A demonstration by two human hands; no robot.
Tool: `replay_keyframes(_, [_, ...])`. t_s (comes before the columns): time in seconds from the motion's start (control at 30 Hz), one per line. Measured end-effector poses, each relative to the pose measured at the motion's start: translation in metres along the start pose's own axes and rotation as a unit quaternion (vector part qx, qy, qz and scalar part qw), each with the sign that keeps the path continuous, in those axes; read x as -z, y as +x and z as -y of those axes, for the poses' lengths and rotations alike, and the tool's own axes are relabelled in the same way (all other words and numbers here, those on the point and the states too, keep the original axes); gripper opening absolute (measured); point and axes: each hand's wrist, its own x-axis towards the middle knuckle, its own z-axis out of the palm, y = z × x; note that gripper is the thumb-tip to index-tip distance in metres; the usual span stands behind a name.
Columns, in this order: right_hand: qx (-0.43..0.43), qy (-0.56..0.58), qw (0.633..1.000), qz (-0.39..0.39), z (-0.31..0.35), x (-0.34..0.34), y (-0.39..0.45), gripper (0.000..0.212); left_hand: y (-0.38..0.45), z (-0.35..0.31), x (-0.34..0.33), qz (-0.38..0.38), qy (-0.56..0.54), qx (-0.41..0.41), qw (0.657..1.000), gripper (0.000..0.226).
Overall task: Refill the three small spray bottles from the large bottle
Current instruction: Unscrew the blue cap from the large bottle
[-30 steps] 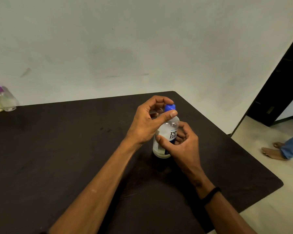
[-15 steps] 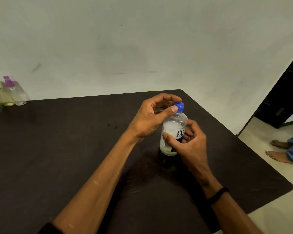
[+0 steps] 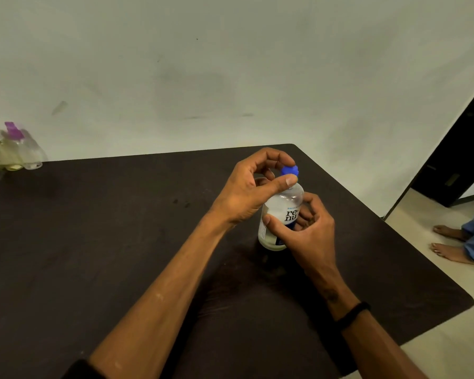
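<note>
The large clear bottle (image 3: 281,212) with a white label stands upright on the dark table (image 3: 93,255), right of centre. My left hand (image 3: 253,190) pinches its blue cap (image 3: 290,170) between thumb and fingers. My right hand (image 3: 309,231) grips the bottle's body from the right side. The small spray bottles (image 3: 14,150) stand together at the table's far left edge, one with a purple top, and are partly cut off by the frame.
A pale wall runs behind the table. The table's right corner (image 3: 468,305) ends over a light floor. Another person's bare feet (image 3: 449,242) stand on that floor beside a dark doorway (image 3: 460,160).
My left thumb and fingers have shifted round the blue cap while my right hand stays on the bottle. The view has swung left, showing more of the small bottles.
</note>
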Motion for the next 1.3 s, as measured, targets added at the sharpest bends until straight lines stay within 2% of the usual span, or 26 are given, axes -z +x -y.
replay_keyframes(0.33, [0.001,0.012,1.0,-0.01,0.002,-0.001,0.0,0.064,-0.001,0.001,0.008,0.035,-0.039,0.017,0.999,0.03])
replay_keyframes(0.8, [-0.001,0.005,1.0,-0.017,0.003,-0.001,0.0,0.066,0.0,0.001,0.004,-0.032,-0.008,0.023,0.999,0.034])
replay_keyframes(1.0, [-0.001,0.0,1.0,-0.023,0.0,-0.001,0.0,0.068,0.001,0.003,0.0,-0.022,0.004,0.022,1.0,0.043])
replay_keyframes(1.3, [0.0,0.007,0.999,-0.032,-0.003,0.002,0.001,0.067,0.002,0.007,-0.01,-0.034,-0.001,0.027,0.999,0.033])
